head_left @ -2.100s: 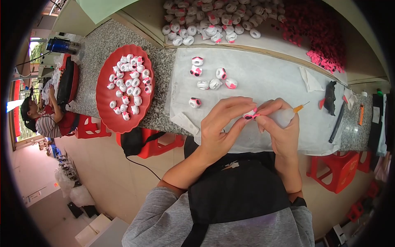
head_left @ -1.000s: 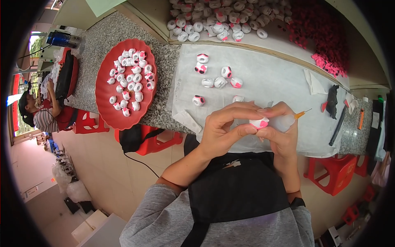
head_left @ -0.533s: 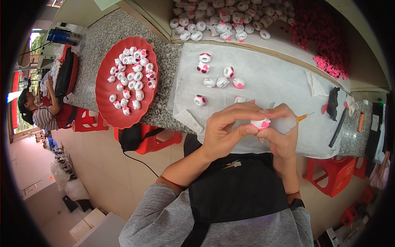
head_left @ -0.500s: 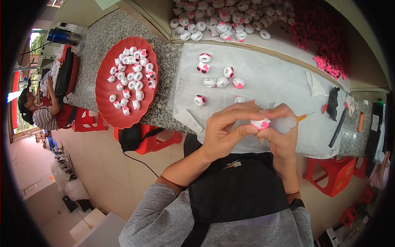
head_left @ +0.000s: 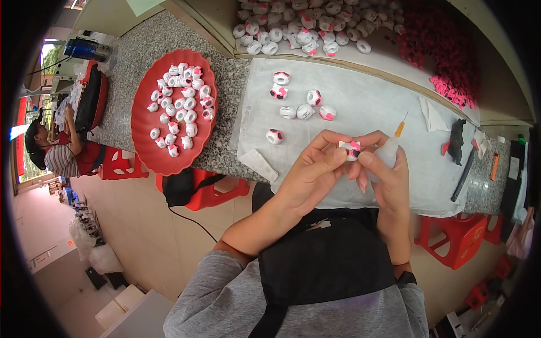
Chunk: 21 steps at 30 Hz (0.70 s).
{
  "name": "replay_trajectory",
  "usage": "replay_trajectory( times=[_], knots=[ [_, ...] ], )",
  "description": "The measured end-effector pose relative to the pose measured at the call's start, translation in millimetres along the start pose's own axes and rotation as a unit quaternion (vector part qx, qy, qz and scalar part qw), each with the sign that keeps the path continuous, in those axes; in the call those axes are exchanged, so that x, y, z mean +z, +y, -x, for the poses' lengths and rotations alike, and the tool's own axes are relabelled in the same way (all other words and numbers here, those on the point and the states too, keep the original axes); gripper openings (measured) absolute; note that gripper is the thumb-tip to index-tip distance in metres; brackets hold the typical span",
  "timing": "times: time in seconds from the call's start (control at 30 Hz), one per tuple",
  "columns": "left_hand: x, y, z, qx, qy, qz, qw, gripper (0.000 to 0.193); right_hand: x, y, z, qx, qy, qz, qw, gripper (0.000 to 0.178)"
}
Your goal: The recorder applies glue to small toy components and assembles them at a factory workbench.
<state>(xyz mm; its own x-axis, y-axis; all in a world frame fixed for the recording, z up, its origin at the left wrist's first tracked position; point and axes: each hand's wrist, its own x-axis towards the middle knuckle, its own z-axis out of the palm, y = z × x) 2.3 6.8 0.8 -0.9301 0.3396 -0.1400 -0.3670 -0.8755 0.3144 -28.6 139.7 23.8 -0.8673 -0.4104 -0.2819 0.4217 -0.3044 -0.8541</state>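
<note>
Between my hands is a small white toy head (head_left: 352, 149) with pink and black patches. My left hand (head_left: 309, 179) pinches it from the left between thumb and fingers. The fingertips of my right hand (head_left: 390, 183) touch its right side. That hand also grips a translucent squeeze bottle (head_left: 386, 153) against its palm, with the orange needle tip (head_left: 400, 128) pointing up and away. On the white paper sheet (head_left: 360, 101) beyond my left hand lie several similar toy heads (head_left: 305, 112), some with pink or black patches.
A red scalloped tray (head_left: 145, 101) of toy heads stands at the left. Heaped white heads (head_left: 315, 25) and pink pieces (head_left: 437, 50) fill the far shelf. Rightward lie a black cloth scrap (head_left: 457, 141), a dark stick (head_left: 463, 176) and an orange cutter (head_left: 494, 167). A person (head_left: 59, 152) sits far left.
The toy head has been turned so its black patches now show, and it has risen slightly in view. The bottle's needle has swung from pointing right to pointing up and away.
</note>
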Motion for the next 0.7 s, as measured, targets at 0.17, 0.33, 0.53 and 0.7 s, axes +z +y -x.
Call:
replay_trajectory(
  times=[0.17,0.33,0.53,0.7],
  knots=[
    [6,-1,6,0.148,0.048,-0.295,0.943,0.021,3,4,0,-0.039,-0.006,0.006,0.999,0.021],
    [4,3,10,0.166,0.012,-0.347,0.923,0.026,13,9,8,-0.113,0.042,0.078,0.99,0.021],
    [3,5,18,0.175,0.044,-0.344,0.921,0.027,25,25,10,-0.163,0.084,0.112,0.977,0.027],
    [-10,51,16,0.355,0.151,-0.706,0.594,0.025,19,14,0,-0.132,0.072,0.08,0.985,0.034]
  ],
)
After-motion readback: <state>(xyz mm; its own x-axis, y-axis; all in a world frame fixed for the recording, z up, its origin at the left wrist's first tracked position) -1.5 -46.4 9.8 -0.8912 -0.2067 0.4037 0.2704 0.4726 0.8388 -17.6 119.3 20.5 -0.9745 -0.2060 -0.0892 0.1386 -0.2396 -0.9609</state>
